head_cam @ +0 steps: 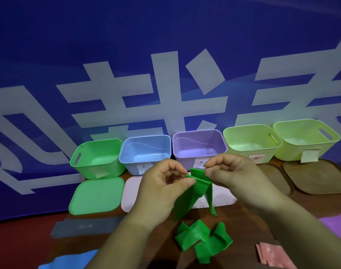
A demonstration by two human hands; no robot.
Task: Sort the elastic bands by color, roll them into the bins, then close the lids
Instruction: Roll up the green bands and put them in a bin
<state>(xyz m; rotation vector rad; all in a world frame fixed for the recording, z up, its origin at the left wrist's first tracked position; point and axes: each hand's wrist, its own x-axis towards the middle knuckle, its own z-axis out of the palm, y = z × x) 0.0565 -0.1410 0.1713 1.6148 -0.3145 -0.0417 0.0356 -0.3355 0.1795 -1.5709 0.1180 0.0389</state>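
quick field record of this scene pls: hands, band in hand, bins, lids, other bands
left hand: pinches the upper end of the green band
right hand: pinches the same end, beside the left
band in hand: top lifted, rest folded on the table
bins: five in a row, all open; green bin far left
lids: green lid flat in front of its bin
other bands: blue band near left, pink band near right, purple band right edge

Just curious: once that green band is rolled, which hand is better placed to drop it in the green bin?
Probably the left hand. It pinches the green elastic band, and the open green plastic bin stands at the far left of the row; the right hand would have to cross over.
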